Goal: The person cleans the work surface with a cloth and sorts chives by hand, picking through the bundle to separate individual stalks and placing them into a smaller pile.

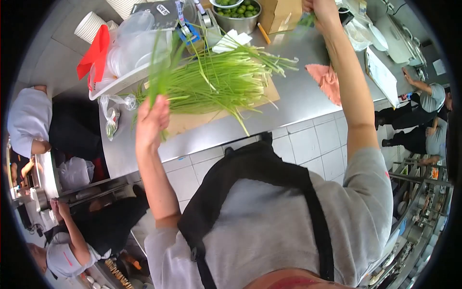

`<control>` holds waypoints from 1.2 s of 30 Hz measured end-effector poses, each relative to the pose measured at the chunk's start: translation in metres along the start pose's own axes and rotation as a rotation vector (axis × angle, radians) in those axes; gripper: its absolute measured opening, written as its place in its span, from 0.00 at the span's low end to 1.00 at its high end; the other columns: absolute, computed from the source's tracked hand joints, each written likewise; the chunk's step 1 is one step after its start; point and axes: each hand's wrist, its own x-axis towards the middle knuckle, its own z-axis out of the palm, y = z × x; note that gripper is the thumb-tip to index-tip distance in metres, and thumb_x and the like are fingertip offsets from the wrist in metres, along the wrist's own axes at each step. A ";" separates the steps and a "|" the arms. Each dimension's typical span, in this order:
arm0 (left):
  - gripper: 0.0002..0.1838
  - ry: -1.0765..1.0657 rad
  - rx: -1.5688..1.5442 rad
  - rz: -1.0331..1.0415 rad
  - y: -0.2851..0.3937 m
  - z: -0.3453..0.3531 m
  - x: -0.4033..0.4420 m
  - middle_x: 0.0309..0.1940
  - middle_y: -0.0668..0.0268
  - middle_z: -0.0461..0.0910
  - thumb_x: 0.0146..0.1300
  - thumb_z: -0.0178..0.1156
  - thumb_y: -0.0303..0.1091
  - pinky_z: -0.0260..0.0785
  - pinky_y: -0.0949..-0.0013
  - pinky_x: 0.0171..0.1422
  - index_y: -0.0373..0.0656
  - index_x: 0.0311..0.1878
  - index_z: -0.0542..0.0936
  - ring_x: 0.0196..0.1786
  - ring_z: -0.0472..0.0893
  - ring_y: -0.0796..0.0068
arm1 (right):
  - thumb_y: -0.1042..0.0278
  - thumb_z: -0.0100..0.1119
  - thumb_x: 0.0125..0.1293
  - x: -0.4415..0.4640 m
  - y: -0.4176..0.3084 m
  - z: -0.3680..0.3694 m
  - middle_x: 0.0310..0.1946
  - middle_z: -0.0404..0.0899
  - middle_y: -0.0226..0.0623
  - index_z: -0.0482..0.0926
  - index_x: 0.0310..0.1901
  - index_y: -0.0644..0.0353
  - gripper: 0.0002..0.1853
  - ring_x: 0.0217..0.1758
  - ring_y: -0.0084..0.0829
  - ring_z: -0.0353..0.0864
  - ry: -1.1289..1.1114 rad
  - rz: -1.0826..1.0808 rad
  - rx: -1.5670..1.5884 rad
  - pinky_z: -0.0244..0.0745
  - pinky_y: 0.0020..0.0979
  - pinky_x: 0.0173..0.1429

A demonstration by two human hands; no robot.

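A large pile of long green chives (pixel 221 79) with pale ends lies across a cardboard sheet (pixel 185 123) on the steel table. My left hand (pixel 153 120) is closed around a small bunch of chives (pixel 161 72), held upright at the pile's left end and blurred by motion. At the top edge, my right hand (pixel 321 10) is closed and partly cut off by the frame. Something blurred and greenish hangs beside it, too unclear to name. Below my right forearm, an orange cloth (pixel 325 82) rests on the table.
A white bin (pixel 130 79) of plastic containers stands at the left, near a bowl of green limes (pixel 239 14) and a cardboard box (pixel 284 14). A clipboard (pixel 381 77) lies right. Co-workers stand at both sides, one in white (pixel 30 118).
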 end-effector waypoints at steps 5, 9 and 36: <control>0.12 0.022 -0.205 0.051 -0.003 0.012 0.017 0.14 0.77 0.59 0.63 0.48 0.41 0.46 0.81 0.17 0.41 0.33 0.70 0.15 0.55 0.88 | 0.48 0.40 0.64 -0.041 0.052 0.070 0.43 0.72 0.36 0.70 0.49 0.58 0.23 0.42 0.30 0.72 -0.281 -0.273 -0.440 0.67 0.30 0.50; 0.11 -0.046 -0.159 0.031 -0.001 0.029 0.018 0.15 0.75 0.59 0.63 0.48 0.39 0.46 0.81 0.18 0.41 0.35 0.69 0.16 0.55 0.87 | 0.35 0.41 0.57 -0.054 0.107 0.084 0.58 0.61 0.46 0.59 0.59 0.59 0.38 0.61 0.40 0.60 -0.610 -0.106 -0.443 0.55 0.33 0.62; 0.10 -0.302 -0.933 0.023 -0.039 0.132 0.096 0.54 0.54 0.68 0.58 0.55 0.33 0.62 0.61 0.58 0.44 0.42 0.71 0.53 0.69 0.62 | 0.67 0.54 0.54 -0.173 0.057 0.108 0.35 0.68 0.46 0.60 0.56 0.60 0.27 0.39 0.46 0.69 -0.245 -0.478 -0.623 0.64 0.40 0.48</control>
